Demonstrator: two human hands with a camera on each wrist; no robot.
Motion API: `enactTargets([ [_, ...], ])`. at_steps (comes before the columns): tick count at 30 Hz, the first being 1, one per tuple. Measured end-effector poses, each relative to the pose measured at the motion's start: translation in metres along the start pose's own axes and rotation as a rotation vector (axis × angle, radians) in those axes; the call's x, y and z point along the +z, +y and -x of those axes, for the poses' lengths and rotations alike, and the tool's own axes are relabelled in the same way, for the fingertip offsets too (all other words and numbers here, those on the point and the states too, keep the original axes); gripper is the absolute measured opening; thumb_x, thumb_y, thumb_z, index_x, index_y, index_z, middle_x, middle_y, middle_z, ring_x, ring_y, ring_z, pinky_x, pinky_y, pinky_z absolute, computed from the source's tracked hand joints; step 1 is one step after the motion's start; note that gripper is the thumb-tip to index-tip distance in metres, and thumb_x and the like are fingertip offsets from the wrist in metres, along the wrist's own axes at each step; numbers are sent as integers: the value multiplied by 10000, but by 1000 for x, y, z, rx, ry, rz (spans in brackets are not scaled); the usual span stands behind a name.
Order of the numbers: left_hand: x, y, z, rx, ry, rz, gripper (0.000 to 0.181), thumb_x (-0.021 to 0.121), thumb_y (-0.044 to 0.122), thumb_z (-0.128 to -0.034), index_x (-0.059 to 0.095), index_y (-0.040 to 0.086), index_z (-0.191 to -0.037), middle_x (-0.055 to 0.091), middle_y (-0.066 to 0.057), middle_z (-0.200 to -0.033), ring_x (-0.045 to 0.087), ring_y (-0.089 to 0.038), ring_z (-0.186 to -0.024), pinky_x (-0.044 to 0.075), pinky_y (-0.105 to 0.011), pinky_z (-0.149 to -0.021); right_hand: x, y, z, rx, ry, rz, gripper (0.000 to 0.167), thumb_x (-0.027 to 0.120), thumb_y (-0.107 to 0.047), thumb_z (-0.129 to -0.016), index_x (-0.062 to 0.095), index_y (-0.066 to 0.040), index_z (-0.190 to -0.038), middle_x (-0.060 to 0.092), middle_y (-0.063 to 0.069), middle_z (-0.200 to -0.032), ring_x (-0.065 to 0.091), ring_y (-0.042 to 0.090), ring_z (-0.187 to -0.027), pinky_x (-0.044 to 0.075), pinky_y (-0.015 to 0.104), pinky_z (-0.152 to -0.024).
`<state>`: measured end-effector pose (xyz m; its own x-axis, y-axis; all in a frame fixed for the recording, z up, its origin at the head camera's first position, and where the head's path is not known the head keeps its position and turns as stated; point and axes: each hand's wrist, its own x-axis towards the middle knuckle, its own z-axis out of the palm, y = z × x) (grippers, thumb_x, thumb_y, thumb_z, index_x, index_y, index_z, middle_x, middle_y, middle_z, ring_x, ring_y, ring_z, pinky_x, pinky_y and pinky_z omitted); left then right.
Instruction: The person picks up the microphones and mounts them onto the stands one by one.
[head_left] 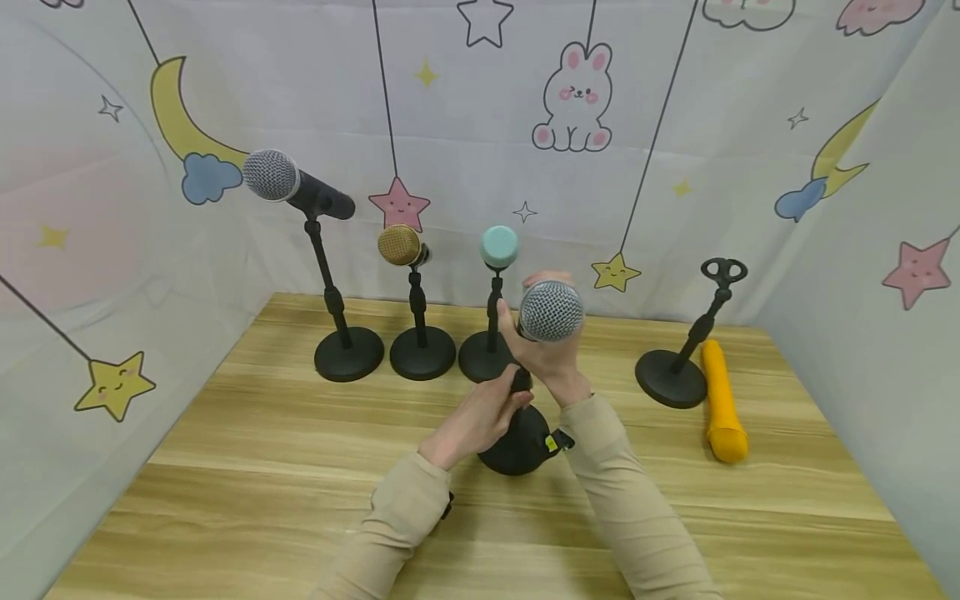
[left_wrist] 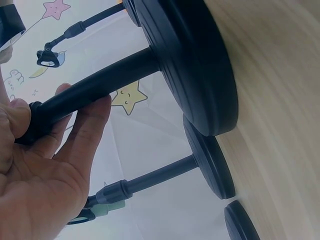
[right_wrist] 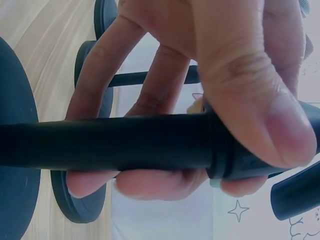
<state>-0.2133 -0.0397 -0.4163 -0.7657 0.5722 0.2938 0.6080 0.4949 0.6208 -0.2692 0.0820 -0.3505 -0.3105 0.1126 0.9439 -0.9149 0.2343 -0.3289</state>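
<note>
My left hand (head_left: 477, 419) grips the pole of a black microphone stand (left_wrist: 95, 85) at its collar, above the round base. In the right wrist view that same left hand (right_wrist: 225, 65) wraps the pole, thumb over the collar. Higher up, my right hand (head_left: 551, 358) holds a microphone with a silver mesh head (head_left: 551, 311), its head facing the head camera. The black handle end of this microphone (right_wrist: 300, 192) shows beside the stand in the right wrist view. Hands hide the top of the stand, so I cannot tell whether the microphone sits in a clip.
Behind, in a row, stand a large silver-headed microphone (head_left: 272, 177), a gold-headed one (head_left: 400, 245) and a mint-green one (head_left: 499, 247), each on a black stand. At the right, a stand with a bare clip (head_left: 723, 271) is beside an orange microphone (head_left: 722, 404) lying on the wooden table (head_left: 262, 500).
</note>
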Motion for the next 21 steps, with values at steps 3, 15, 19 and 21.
enactTargets([
  [3,0,0,0,2,0,0,165,487,179,-1067,475,17,-1097,573,-71,-788,415,-77,-579,329,-190,-545,0,1,-1,-9,3,-14,372,739,-125,-801,544,122,-998,577,273,-920,564,323,-864,471,198,-888],
  [15,0,0,0,2,8,2,180,486,193,-1064,475,18,-1104,585,-75,-790,431,-79,-576,343,-193,-548,0,0,-3,-22,-5,-1,517,716,-392,-904,565,101,-936,607,221,-853,597,301,-792,492,171,-860],
  [19,0,0,0,2,9,2,179,489,191,-1064,473,19,-1107,580,-64,-789,438,-77,-582,348,-193,-551,-1,-1,-4,-45,-9,11,497,707,-386,-910,574,93,-903,615,193,-829,605,281,-777,497,155,-845],
  [21,0,1,0,4,11,-1,177,489,191,-1064,473,19,-1104,575,-59,-786,438,-77,-585,347,-193,-550,-1,-2,-5,-57,-15,35,493,697,-389,-915,574,88,-887,616,184,-821,606,278,-765,490,134,-828],
])
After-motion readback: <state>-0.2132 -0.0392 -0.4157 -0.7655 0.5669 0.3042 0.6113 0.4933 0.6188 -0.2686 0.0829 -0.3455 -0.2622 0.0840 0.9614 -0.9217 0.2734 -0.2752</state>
